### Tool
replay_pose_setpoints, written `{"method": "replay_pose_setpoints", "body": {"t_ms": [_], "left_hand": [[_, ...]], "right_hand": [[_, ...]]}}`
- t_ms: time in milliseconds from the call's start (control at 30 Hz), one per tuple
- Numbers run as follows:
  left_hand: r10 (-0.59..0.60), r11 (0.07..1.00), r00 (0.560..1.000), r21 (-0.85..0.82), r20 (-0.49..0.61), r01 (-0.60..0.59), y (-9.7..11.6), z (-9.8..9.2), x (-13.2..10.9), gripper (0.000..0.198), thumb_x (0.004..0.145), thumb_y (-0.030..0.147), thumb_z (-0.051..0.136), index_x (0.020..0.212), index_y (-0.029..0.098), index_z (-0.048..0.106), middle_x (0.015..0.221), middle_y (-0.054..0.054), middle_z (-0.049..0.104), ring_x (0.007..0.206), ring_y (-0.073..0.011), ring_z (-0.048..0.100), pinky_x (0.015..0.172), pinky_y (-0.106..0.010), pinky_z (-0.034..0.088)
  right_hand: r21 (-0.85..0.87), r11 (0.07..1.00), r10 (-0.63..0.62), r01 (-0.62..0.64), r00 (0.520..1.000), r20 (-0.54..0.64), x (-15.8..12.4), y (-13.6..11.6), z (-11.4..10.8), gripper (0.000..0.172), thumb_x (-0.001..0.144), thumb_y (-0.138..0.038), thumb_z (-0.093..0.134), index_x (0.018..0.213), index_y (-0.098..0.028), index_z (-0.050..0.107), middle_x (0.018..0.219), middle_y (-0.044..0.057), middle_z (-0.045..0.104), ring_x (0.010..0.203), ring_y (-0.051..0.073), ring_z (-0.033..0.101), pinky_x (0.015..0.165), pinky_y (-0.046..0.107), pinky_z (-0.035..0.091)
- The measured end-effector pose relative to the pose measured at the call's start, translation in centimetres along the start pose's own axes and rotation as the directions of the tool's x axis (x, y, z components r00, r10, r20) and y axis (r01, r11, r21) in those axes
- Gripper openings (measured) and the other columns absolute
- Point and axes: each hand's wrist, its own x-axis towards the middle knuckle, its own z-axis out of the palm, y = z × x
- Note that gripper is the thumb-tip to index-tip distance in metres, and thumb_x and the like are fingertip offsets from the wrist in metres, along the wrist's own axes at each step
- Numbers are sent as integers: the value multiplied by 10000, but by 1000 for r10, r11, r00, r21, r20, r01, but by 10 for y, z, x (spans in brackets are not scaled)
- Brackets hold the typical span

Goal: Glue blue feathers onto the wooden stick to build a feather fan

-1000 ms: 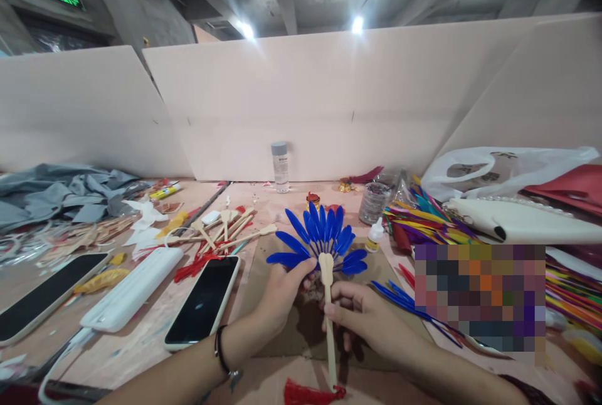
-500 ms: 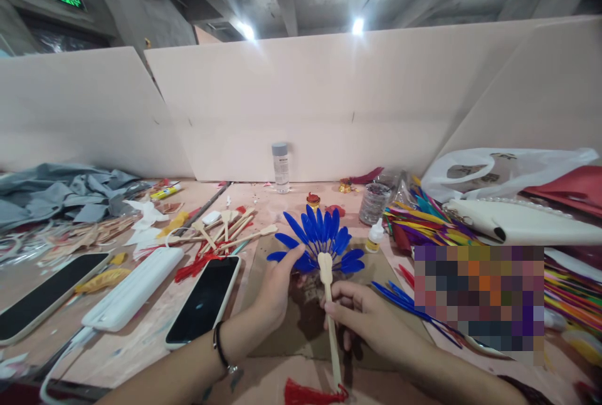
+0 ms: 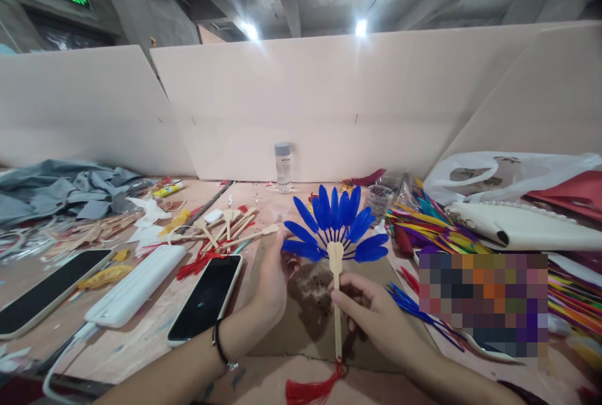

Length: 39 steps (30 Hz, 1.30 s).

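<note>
A fan of blue feathers point(image 3: 333, 212) spreads from the head of a pale wooden handle point(image 3: 337, 308), upright above a brown cardboard sheet point(image 3: 301, 339). My right hand point(image 3: 369, 305) pinches this handle between thumb and fingers below its carved head. At the fan's left edge is my left hand point(image 3: 273, 283), thumb raised and apart from the fingers, which are partly behind the lowest left feathers; whether they touch is unclear. A red tassel point(image 3: 313, 386) hangs from the handle's lower end. Loose blue feathers point(image 3: 414, 305) lie right of my right hand.
Left are phones point(image 3: 204, 298), a white power bank point(image 3: 136, 286) and wooden handles point(image 3: 229, 226) with red tassels. A clear bottle point(image 3: 283, 170) stands behind. Colourful feathers point(image 3: 423, 223), a white bag point(image 3: 531, 223) and a plastic bag point(image 3: 559, 170) lie right. White panels point(image 3: 301, 98) close the back.
The feather fan has risen slightly and moved right, its handle now more upright. My left thumb has come off the left feathers. My right hand keeps its grip.
</note>
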Motion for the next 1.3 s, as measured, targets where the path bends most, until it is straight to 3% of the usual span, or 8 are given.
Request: {"method": "replay_pose_setpoints", "body": {"t_ms": [200,300,433,767,1033,1300], "left_hand": [[72,997,997,20,14,-73,23,-2,14,267,768,466,791,872,229,727,854,-2,730,821,-203,679,731,-300,523],[101,992,995,70,2,-101,28,-6,18,279,709,350,855,941,242,743,976,5,745,894,-195,673,771,-287,509],[103,986,995,130,-10,-101,24,-9,19,374,669,321,901,1006,243,760,1077,-14,742,972,-213,665,829,-306,502],[16,989,1000,148,-21,-13,19,-7,14,292,646,346,899,777,224,668,764,29,692,710,-179,637,695,-290,517],[10,990,998,143,-62,-1,16,-8,15,257,686,380,859,807,231,688,704,42,659,648,-165,598,614,-262,478],[21,986,998,164,-60,-11,12,-10,16,219,732,389,826,815,231,697,738,33,665,690,-172,597,645,-270,490]], "right_hand": [[-35,997,-75,73,997,-37,-4,-6,2,228,909,-399,620,860,-190,699,759,3,603,718,171,562,652,275,426],[-33,996,-82,80,996,-38,-5,-5,2,233,923,-402,604,866,-194,692,725,-14,564,679,158,529,624,270,406],[-11,997,-73,73,997,-23,-5,-1,1,260,958,-436,588,868,-207,674,669,-48,465,603,133,463,545,244,371],[81,992,101,-101,995,3,-8,-7,1,379,932,-609,596,894,-232,598,607,-56,519,476,107,431,412,214,281],[90,990,106,-104,994,-15,-8,-6,2,454,897,-680,612,865,-228,592,621,-48,534,507,112,457,423,213,303],[90,991,97,-94,995,-30,-6,-7,1,455,888,-675,619,859,-221,601,619,-45,543,525,124,490,458,229,334]]}}
